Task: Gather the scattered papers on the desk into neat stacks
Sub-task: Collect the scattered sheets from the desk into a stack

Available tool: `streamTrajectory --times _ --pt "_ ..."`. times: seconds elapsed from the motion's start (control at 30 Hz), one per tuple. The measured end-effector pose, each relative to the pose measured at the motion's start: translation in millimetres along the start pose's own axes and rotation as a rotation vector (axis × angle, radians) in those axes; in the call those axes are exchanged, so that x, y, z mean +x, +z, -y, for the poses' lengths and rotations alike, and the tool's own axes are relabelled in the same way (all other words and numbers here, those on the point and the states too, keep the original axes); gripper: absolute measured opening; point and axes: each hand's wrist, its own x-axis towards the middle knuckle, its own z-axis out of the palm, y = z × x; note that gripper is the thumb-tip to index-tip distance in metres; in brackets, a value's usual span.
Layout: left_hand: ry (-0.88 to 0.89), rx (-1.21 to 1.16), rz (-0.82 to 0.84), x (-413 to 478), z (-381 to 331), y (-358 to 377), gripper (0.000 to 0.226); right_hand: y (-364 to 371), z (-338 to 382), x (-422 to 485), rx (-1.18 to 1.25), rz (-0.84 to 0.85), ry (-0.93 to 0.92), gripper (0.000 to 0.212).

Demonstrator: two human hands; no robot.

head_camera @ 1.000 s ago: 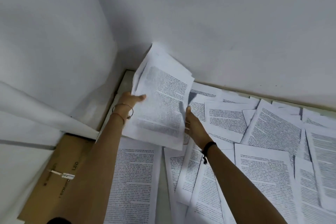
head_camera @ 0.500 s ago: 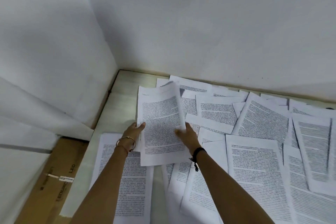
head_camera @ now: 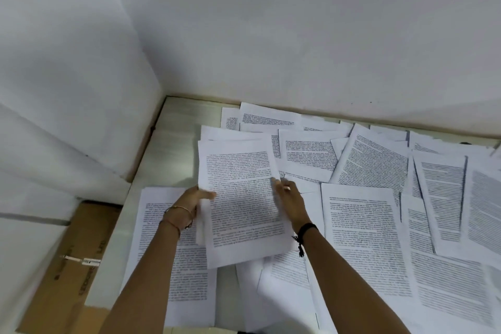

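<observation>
Head view: I see the left hand (head_camera: 193, 199) pinching the left edge of a thin bundle of sheets (head_camera: 241, 198), thumb on top, and the right hand (head_camera: 289, 199) gripping its right edge, low over the near-left part of the desk (head_camera: 173, 149). I judge the job barely begun, as this lone bundle is not yet squared and scattered papers (head_camera: 366, 225) overlap at all angles to its right. Off the pale desk's left side stands a cardboard box (head_camera: 81, 247), and plain white walls (head_camera: 298, 35) meet in the corner behind.
</observation>
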Motion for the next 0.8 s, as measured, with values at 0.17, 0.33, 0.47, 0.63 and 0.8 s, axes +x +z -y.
streamTrajectory --times 0.17,0.33,0.47,0.63,0.8 --pt "0.048 0.045 0.038 -17 37 26 0.089 1 -20 -17 -0.314 -0.001 -0.007 0.047" --pt "0.194 0.176 -0.118 -19 61 47 0.045 4 -33 -29 -0.273 -0.156 -0.095 0.034" --pt "0.223 0.262 -0.205 -19 62 64 0.052 -22 -44 -38 -0.474 -0.318 -0.206 0.034" --pt "0.252 0.279 -0.358 -23 62 79 0.052 -69 -91 -49 -0.919 -0.469 0.013 0.087" --pt "0.248 0.327 -0.507 -30 73 68 0.044 -70 -89 -50 -1.111 -0.357 0.107 0.07"
